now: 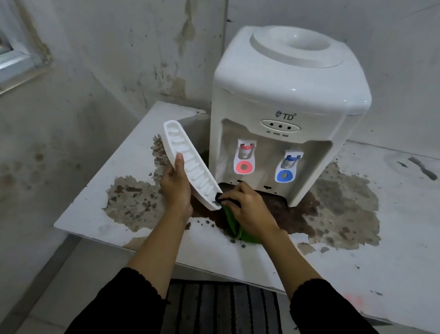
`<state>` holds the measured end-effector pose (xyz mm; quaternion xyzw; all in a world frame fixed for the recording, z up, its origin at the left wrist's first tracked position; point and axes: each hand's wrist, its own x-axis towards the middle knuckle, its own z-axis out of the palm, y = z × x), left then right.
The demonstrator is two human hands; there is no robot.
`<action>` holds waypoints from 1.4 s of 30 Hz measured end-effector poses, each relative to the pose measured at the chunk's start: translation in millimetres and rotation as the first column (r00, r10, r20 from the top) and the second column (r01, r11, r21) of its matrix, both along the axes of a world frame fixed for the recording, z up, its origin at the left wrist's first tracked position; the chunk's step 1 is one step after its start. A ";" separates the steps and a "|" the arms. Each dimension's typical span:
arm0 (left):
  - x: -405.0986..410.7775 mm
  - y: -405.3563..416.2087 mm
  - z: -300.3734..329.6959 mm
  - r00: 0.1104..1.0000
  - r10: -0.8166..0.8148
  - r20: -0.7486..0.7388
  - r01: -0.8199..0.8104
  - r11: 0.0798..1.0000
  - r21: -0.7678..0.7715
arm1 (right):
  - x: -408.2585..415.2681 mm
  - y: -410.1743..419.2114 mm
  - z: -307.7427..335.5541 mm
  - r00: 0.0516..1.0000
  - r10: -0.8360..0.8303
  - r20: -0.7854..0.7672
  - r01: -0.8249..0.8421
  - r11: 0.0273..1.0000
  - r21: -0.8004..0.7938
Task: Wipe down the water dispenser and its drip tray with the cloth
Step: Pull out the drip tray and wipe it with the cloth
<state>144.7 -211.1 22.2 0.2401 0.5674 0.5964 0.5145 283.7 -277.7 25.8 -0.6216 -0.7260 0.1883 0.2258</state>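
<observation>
Drip tray (187, 164) was off the dispenser, held tilted above the stained white table (90, 208), its upper end toward the back left and its lower end down by the cloth; the left hand (176, 187) gripped it from beneath, thumb curled over its near edge; just to the right, the right hand (247, 209) clutched a green cloth (231, 225) with a dark part pressed against the tray's lower end; behind both stood the white water dispenser (288, 106) — red tap (246, 155) on the left, blue tap (289, 166) on the right.
</observation>
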 end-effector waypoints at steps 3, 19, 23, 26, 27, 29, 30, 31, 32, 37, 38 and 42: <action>-1.4 -0.5 -4.3 1.000 0.004 0.021 -0.003 1.000 -0.030 | -0.5 -1.4 0.4 0.990 -0.092 -0.110 0.099 0.993 0.058; -14.9 5.8 -4.8 0.975 0.046 0.218 -0.016 0.990 -0.137 | 7.8 -9.8 -9.3 0.737 -0.408 -0.540 0.478 0.878 -0.011; -6.6 1.3 -8.8 0.979 0.073 0.191 -0.041 0.985 -0.169 | -15.0 -4.5 6.1 0.614 -0.443 -0.653 0.548 0.835 -0.051; 5.5 -2.2 -7.6 0.978 0.175 0.112 -0.156 0.974 -0.163 | -35.4 -8.1 -0.3 0.611 -0.459 -0.645 0.581 0.814 -0.029; 8.3 -3.1 -7.5 0.974 0.213 0.078 -0.199 0.968 -0.155 | -40.8 -11.9 -4.2 0.591 -0.472 -0.654 0.603 0.797 -0.030; 10.9 -4.0 -8.4 0.963 0.265 0.050 -0.255 0.955 -0.152 | -46.8 -20.0 -13.2 0.558 -0.477 -0.679 0.627 0.778 -0.032; 10.3 -3.9 -10.5 0.959 0.280 0.052 -0.269 0.950 -0.159 | -48.1 -23.5 -16.5 0.553 -0.473 -0.686 0.618 0.785 -0.043; 9.2 -3.7 -12.5 0.954 0.294 0.055 -0.281 0.945 -0.170 | -47.6 -25.8 -17.9 0.546 -0.470 -0.693 0.599 0.798 -0.069; 7.5 -4.1 -13.7 0.950 0.306 0.062 -0.290 0.939 -0.186 | -45.1 -26.1 -17.2 0.525 -0.471 -0.709 0.575 0.811 -0.113; 3.5 -7.4 -13.1 0.937 0.311 0.159 -0.275 0.937 -0.215 | -22.8 -8.2 -2.7 0.309 -0.535 -0.786 0.596 0.753 -0.279; 6.3 -8.5 -10.6 0.937 0.305 0.168 -0.268 0.939 -0.214 | -22.9 -4.6 0.0 0.326 -0.548 -0.770 0.582 0.759 -0.294; 16.1 -6.7 -4.6 0.943 0.315 0.104 -0.292 0.937 -0.194 | -38.7 -10.2 -0.2 0.412 -0.523 -0.746 0.515 0.809 -0.283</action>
